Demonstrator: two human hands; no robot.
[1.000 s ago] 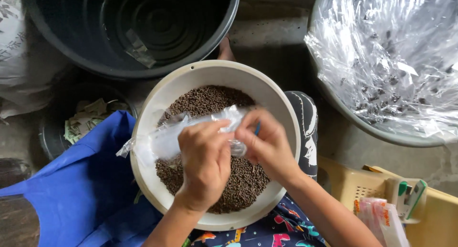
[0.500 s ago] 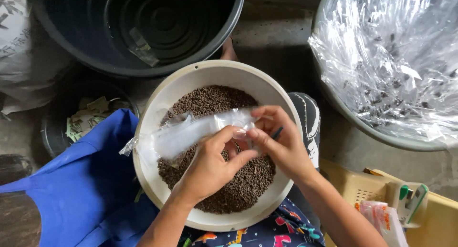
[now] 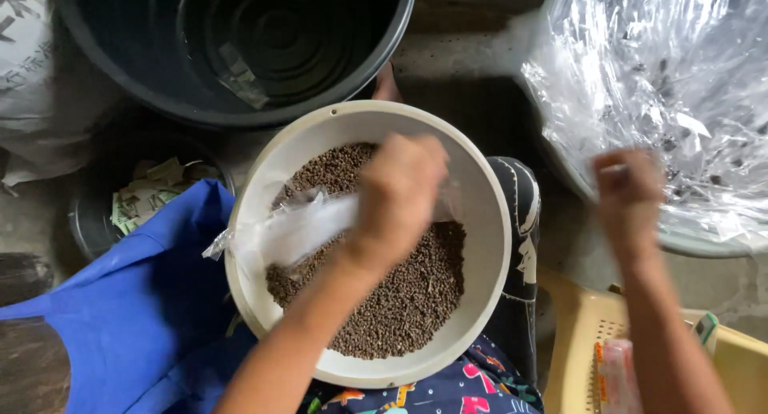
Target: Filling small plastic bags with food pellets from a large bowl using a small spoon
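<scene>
While gripping a crinkly clear bag (image 3: 300,226), left hand (image 3: 398,192) hovers over grainy pellets (image 3: 400,302).

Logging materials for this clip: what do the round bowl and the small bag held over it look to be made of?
Bowl: probably plastic, cream, smooth matt wall with a moulded rim. Small bag held by the left hand: thin clear plastic film, crinkled and see-through.
</scene>
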